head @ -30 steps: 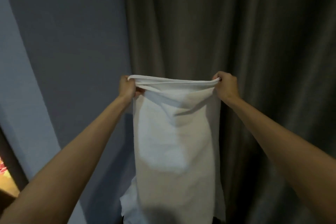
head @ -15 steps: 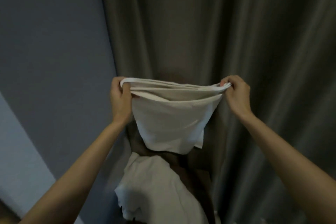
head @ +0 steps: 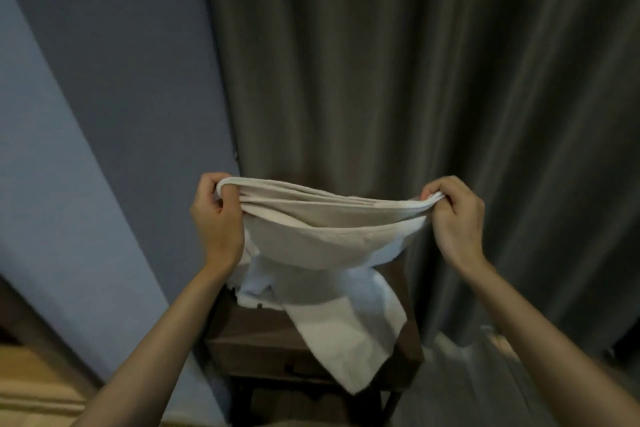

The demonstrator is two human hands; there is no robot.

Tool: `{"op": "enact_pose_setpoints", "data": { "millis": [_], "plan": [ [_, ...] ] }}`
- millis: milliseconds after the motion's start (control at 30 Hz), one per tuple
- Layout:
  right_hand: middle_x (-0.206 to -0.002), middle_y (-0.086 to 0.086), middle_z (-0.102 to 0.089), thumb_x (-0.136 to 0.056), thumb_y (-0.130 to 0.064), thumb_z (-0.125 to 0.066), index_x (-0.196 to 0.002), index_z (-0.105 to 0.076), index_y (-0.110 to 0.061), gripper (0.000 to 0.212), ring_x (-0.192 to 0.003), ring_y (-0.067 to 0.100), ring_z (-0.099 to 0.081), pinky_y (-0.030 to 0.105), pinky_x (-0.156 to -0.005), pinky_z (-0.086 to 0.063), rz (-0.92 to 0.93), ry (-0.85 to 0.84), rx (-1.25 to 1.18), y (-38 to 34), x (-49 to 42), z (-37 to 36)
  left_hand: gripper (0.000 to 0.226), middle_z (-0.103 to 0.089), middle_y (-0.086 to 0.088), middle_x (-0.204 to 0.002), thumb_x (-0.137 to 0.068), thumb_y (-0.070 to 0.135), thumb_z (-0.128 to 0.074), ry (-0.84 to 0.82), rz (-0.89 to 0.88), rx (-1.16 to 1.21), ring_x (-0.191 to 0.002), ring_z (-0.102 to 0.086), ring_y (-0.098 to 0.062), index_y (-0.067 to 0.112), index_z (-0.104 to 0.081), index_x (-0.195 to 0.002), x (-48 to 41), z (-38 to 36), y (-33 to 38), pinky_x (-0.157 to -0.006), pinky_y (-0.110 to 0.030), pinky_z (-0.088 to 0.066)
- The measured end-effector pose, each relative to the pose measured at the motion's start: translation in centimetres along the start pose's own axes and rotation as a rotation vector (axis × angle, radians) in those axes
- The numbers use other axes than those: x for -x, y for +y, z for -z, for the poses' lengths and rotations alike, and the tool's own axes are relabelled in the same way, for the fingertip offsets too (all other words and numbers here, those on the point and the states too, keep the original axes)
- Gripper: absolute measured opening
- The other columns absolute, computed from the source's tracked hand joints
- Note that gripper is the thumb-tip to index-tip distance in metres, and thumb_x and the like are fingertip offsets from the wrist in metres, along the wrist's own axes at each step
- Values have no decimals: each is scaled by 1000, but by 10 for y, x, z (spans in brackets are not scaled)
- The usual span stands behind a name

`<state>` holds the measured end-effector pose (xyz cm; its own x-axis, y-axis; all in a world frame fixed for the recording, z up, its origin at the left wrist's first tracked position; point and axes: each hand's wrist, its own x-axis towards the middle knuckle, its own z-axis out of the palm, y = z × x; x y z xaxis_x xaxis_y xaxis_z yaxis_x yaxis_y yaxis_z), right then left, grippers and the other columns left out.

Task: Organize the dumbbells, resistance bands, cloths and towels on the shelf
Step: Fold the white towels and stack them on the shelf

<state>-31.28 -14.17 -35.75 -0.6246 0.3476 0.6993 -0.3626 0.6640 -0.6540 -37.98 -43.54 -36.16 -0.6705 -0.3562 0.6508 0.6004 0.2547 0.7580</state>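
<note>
Towel (head: 329, 236) hides much of shelf (head: 256, 336); legs cropped.

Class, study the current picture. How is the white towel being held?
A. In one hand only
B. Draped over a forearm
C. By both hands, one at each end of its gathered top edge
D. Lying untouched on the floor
C: the left hand and right hand each grip one end of the towel along its top edge, while its lower part trails onto the wooden shelf.
</note>
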Motion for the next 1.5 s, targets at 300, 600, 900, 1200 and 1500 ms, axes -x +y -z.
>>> {"op": "enact_pose_setpoints", "data": {
  "millis": [300,600,900,1200,1500],
  "plan": [
    [-77,-1,-57,-74,5,-43,-66,-61,-16,29,-74,7,-55,17,-65,-43,1,-13,48,-10,152,18,15,-42,5,-59,-84,11,-44,-8,81,-41,-51,-42,2,7,-48,-70,114,91,-22,-48,-12,-30],
    [-85,-1,-59,-83,11,-47,-70,-65,-19,37,-80,13,-58,34,-72,-54,-189,-218,117,6,233,22,22,-45,-3,-64,-92,-1,-45,-108,277,-113,-52,-44,4,8,-52,-73,187,142,-57,-52,-12,-35],
    [-78,-5,-64,-85,-4,-43,-72,-63,-28,34,-77,17,-61,46,-76,-54,-408,-459,337,44,249,9,25,-55,-17,-75,-97,8,-43,-689,630,-175,-57,-59,-28,6,-62,-82,196,162,-103,-53,-38,-59],
    [-96,-1,-63,-91,-5,-45,-96,-73,-12,29,-87,16,-59,19,-74,-47,-516,-886,417,69,242,-13,29,-56,-8,-63,-92,18,-45,-915,688,-491,-49,-61,-20,9,-52,-66,186,139,-143,-45,-26,-49],
    [-73,1,-57,-95,-21,-42,-69,-61,-20,32,-74,20,-55,36,-72,-45,-639,-882,481,85,230,-30,17,-54,-3,-70,-95,16,-50,-1201,910,-334,-51,-53,-8,5,-63,-93,163,123,-153,-49,-19,-49]
  ]
}}
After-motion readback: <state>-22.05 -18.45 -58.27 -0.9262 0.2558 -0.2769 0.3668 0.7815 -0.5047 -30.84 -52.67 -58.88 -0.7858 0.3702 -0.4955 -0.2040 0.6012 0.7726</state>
